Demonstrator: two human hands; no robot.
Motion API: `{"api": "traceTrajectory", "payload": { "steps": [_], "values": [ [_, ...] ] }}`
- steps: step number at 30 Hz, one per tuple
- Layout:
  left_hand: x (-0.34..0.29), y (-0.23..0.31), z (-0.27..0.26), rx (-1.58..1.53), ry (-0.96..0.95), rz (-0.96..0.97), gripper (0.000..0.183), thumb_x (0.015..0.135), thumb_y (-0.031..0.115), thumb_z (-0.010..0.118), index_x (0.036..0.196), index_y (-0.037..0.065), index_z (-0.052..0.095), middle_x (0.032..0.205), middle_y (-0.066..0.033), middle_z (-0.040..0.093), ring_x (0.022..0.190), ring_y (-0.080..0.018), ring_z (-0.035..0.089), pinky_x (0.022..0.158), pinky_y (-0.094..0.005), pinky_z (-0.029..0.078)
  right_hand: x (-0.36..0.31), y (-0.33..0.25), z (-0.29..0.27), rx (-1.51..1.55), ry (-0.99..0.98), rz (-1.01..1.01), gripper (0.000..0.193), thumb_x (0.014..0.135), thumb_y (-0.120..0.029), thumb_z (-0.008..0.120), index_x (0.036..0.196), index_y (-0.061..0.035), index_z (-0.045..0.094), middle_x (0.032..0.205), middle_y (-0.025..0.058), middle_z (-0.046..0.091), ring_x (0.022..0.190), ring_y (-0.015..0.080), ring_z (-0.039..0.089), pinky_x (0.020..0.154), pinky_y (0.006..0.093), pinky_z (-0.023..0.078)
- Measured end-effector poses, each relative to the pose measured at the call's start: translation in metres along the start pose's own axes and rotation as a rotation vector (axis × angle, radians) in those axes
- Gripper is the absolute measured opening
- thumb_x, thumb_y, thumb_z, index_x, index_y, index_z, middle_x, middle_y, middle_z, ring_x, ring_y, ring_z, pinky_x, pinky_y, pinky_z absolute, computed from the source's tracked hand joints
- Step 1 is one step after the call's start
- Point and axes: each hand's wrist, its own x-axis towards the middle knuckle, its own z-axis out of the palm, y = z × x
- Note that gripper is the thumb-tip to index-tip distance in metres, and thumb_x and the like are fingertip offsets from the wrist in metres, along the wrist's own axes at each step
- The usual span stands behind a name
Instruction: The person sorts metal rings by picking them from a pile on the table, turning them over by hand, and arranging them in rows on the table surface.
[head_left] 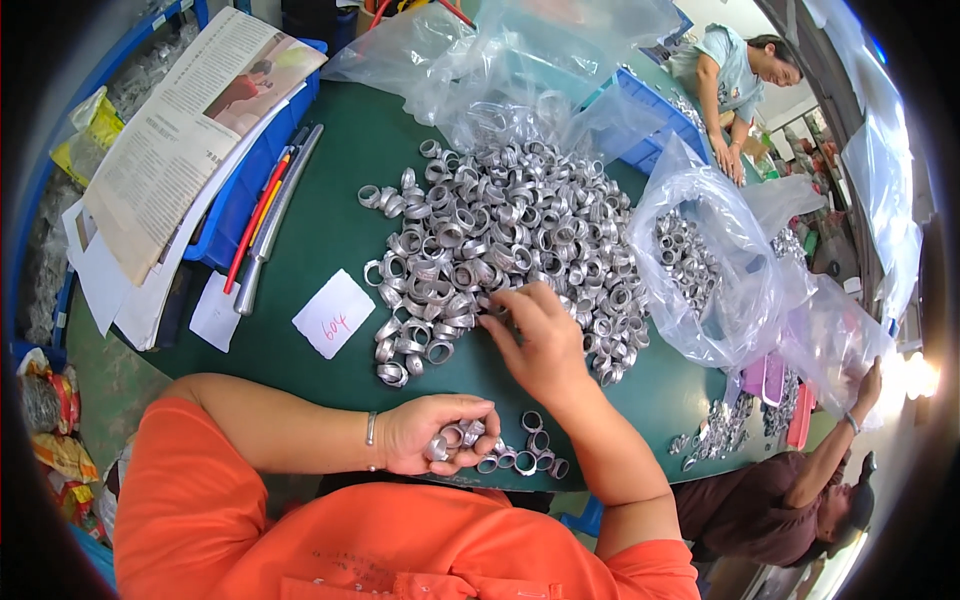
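A large heap of silver metal rings is spread over the green table. My left hand is cupped palm up near the front edge, its fingers curled around several loose rings. At the near side of the heap, my right hand reaches in with thumb and forefinger bent toward each other around a ring at the heap's edge; its fingertips partly cover that ring. A small cluster of rings lies between my two forearms, close to the table's front edge.
A white paper note lies left of the heap. Farther left are a tapered metal rod, pens, and a blue tray under newspaper. Clear plastic bags stand right. Two co-workers sit across and at right.
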Motion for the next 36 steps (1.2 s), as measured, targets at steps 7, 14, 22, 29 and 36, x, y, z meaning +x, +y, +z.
{"api": "traceTrajectory", "payload": {
  "steps": [7,14,22,29,36],
  "values": [
    [0.001,0.005,-0.003,0.021,-0.02,0.037,0.028,0.091,0.03,0.041,0.091,0.006,0.054,0.081,-0.0078,0.051,0.061,-0.0149,0.045,0.039,-0.0208,0.033,-0.009,0.003,-0.003,0.369,0.023,0.466,0.011,0.078,-0.008,0.063,0.082,0.0017,0.061,0.066,0.0048,0.057,0.053,0.01,0.052,0.05,0.0233,0.042],
    [0.003,0.012,0.001,0.029,-0.008,0.05,0.026,0.091,0.027,0.041,0.092,0.004,0.052,0.08,-0.0092,0.048,0.062,-0.0154,0.043,0.039,-0.0212,0.033,-0.021,0.016,-0.033,1.173,-0.089,0.998,0.017,0.083,-0.011,0.054,0.086,0.0037,0.063,0.065,0.0064,0.058,0.048,0.0069,0.046,0.041,0.0197,0.033],
    [0.019,0.014,0.02,0.011,0.078,0.041,0.024,0.092,0.025,0.04,0.092,0.004,0.051,0.079,-0.0078,0.05,0.06,-0.0142,0.045,0.04,-0.0218,0.033,-0.04,0.036,-0.035,1.828,-0.083,0.849,0.015,0.085,-0.007,0.053,0.099,-0.0012,0.054,0.072,0.0093,0.056,0.047,0.0072,0.039,0.04,0.0185,0.029],
    [0.043,0.021,0.016,-0.054,0.16,0.112,0.029,0.092,0.031,0.039,0.097,0.006,0.051,0.089,-0.0114,0.05,0.063,-0.0165,0.042,0.043,-0.0221,0.034,-0.052,0.031,-0.029,1.428,0.122,0.55,0.013,0.083,-0.001,0.054,0.096,-0.0028,0.054,0.085,0.0162,0.061,0.056,0.0115,0.051,0.047,0.02,0.039],
    [0.039,0.027,0.004,-0.041,0.02,0.083,0.034,0.093,0.033,0.037,0.103,0.005,0.052,0.085,-0.008,0.059,0.075,-0.0232,0.059,0.04,-0.0234,0.037,-0.037,0.025,-0.031,0.39,0.216,-0.015,0.018,0.071,0.012,0.053,0.082,0.0006,0.061,0.086,0.0113,0.059,0.069,0.0192,0.06,0.058,0.0262,0.048]
  ]
}}
